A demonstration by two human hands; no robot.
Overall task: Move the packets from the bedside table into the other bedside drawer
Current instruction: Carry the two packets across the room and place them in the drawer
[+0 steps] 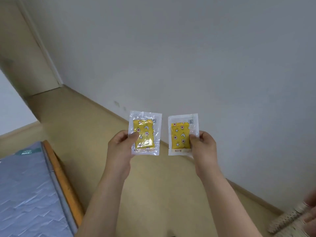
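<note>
Pinching one packet each: our left hand [119, 144] has its thumb on the face of the left packet [145, 132], our right hand [203, 144] thumb-pinches the right packet [183, 134] at its side edge. Both are held upright in the air over the floor [95, 134], beside the bed [29, 190]; no bedside table or drawer in view. We judge them light, thin, floppy, with slick clear wrap, so grip the sealed edge or the padded yellow middle.
</note>
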